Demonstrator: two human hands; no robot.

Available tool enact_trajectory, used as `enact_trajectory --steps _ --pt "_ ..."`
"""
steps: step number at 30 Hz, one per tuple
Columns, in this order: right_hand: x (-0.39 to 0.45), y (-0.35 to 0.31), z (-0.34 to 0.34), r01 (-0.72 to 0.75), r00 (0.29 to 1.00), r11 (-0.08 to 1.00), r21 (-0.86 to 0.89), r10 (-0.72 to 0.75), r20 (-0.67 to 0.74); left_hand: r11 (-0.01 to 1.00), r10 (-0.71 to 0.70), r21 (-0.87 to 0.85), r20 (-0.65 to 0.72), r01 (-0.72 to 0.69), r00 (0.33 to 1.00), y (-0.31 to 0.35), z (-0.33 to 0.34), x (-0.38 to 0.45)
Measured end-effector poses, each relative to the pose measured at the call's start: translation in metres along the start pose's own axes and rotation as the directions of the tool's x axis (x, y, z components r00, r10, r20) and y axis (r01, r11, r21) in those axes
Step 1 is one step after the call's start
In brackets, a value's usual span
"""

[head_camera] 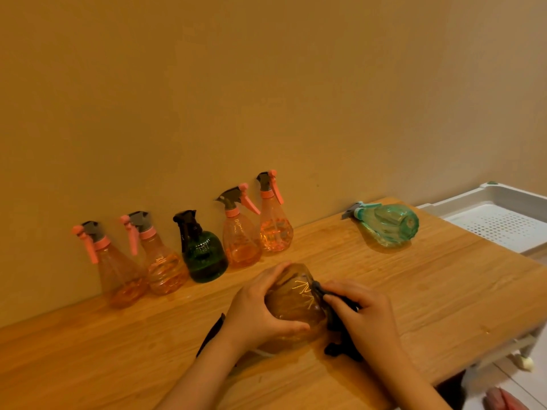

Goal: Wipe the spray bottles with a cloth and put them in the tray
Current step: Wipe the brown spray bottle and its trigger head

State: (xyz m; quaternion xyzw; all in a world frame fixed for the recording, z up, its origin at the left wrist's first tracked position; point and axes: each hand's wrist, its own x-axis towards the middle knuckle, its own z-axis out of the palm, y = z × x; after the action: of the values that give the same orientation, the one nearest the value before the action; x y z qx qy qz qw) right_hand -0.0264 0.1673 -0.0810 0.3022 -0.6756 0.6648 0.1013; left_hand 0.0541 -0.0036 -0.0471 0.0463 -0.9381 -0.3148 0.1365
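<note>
On the wooden table (148,344), the left hand (254,309) grips a tipped amber plastic spray bottle (296,303), steadying it; the right hand (364,312) presses a dark cloth (340,324) against it, wiping

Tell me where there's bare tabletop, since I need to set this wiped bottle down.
Bare wood lies between the standing row and the light green bottle lying flat, and along the table's near left. Crowded: the wall row and around both hands.
</note>
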Motion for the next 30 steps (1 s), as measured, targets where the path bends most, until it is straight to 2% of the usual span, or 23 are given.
enact_trajectory --steps 5,8,10,12,14,16,17,18,20,23,26,28,30 --pt "0.006 0.004 -0.003 -0.028 0.998 1.0 0.013 0.028 -0.05 0.999 -0.039 0.04 0.131 0.034 0.991 0.006 -0.011 0.002" --pt "0.013 0.002 -0.004 -0.112 0.992 0.992 0.062 0.115 -0.055 0.977 -0.094 0.209 0.225 0.047 0.97 0.014 -0.021 -0.003" --pt "0.02 -0.001 -0.004 -0.169 0.984 0.981 0.099 0.173 -0.035 0.946 -0.14 0.32 0.239 0.059 0.961 0.016 -0.025 -0.011" --pt "0.03 -0.007 0.0 -0.206 0.978 0.973 0.107 0.208 -0.008 0.934 -0.188 0.337 0.17 0.122 0.968 0.017 -0.025 -0.023" --pt "0.038 -0.013 0.004 -0.212 0.977 0.973 0.092 0.211 0.02 0.936 -0.284 0.199 -0.058 0.29 0.957 0.02 -0.021 -0.038" --pt "0.046 -0.019 0.007 -0.191 0.981 0.978 0.08 0.188 0.043 0.888 -0.46 -0.122 -0.295 0.444 0.838 0.022 -0.015 -0.054" --pt "0.05 -0.021 0.009 -0.176 0.984 0.982 0.072 0.173 0.052 0.818 -0.571 -0.286 -0.31 0.499 0.76 0.024 -0.013 -0.058" --pt "0.054 -0.022 0.011 -0.167 0.985 0.984 0.063 0.163 0.063 0.732 -0.666 -0.408 -0.259 0.545 0.7 0.028 -0.011 -0.059" --pt "0.062 -0.023 0.015 -0.177 0.98 0.983 0.044 0.172 0.096 0.57 -0.76 -0.573 -0.096 0.589 0.642 0.033 -0.008 -0.054" --pt "0.067 -0.023 0.021 -0.213 0.966 0.976 0.034 0.206 0.156 0.36 -0.794 -0.73 0.087 0.581 0.601 0.038 0.0 -0.034" --pt "0.064 -0.021 0.023 -0.241 0.956 0.969 0.056 0.227 0.185 0.164 -0.816 -0.855 0.162 0.491 0.555 0.037 0.009 -0.014" --pt "0.06 -0.021 0.023 -0.243 0.954 0.968 0.065 0.226 0.198 0.122 -0.841 -0.888 0.146 0.444 0.521 0.038 0.014 -0.003" --pt "0.056 -0.02 0.024 -0.244 0.952 0.968 0.064 0.226 0.206 0.14 -0.867 -0.894 0.097 0.425 0.49 0.04 0.021 0.002"
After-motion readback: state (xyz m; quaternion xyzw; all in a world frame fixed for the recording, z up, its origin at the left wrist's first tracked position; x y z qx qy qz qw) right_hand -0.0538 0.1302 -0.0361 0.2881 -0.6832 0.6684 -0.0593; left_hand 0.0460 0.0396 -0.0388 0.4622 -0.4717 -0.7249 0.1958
